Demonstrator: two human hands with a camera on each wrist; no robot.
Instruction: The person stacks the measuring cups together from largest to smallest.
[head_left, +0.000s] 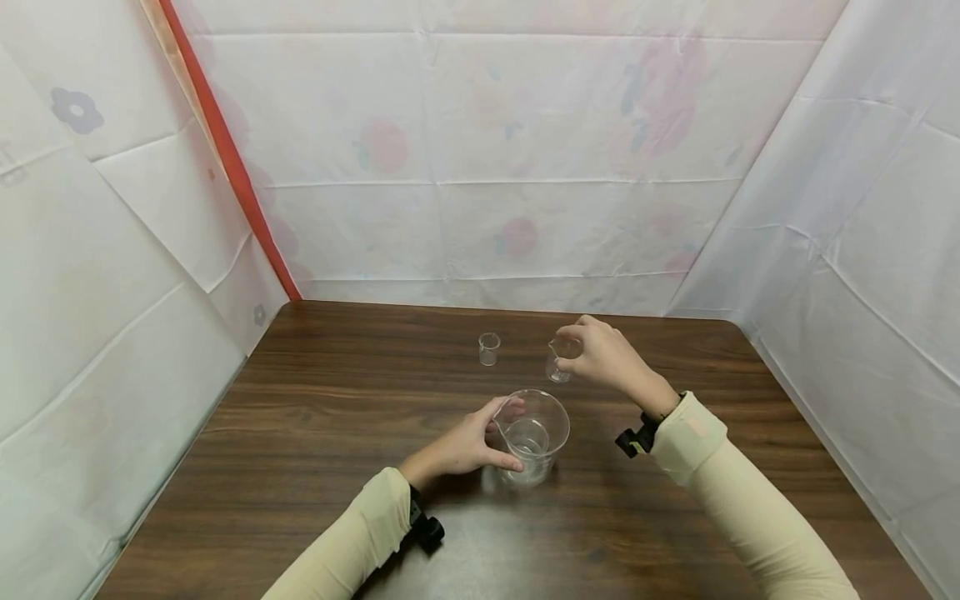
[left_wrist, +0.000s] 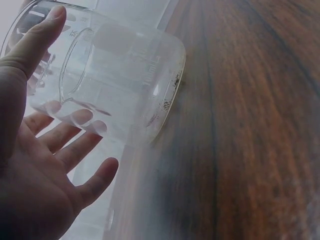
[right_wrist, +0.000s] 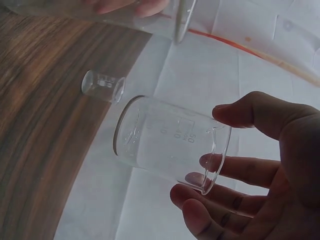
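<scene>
A large glass beaker (head_left: 558, 446) stands on the table, with a smaller glass beaker (head_left: 527, 433) inside it. My left hand (head_left: 467, 442) grips the large beaker from the left, thumb on the near side and fingers round the far side. Beyond it, my right hand (head_left: 603, 354) pinches a 50 ml beaker (right_wrist: 160, 135) near its rim, thumb on one side and fingers on the other. In the right wrist view this beaker's base shows against the white cloth, raised off the wood. A tiny beaker (head_left: 488, 350) stands upright on the table to its left.
The brown wooden table (head_left: 337, 392) has white patterned cloth (head_left: 480, 150) hanging behind it and on both sides. A red strip (head_left: 232, 158) runs down the cloth at the back left corner. Each wrist carries a small black camera (head_left: 429, 532).
</scene>
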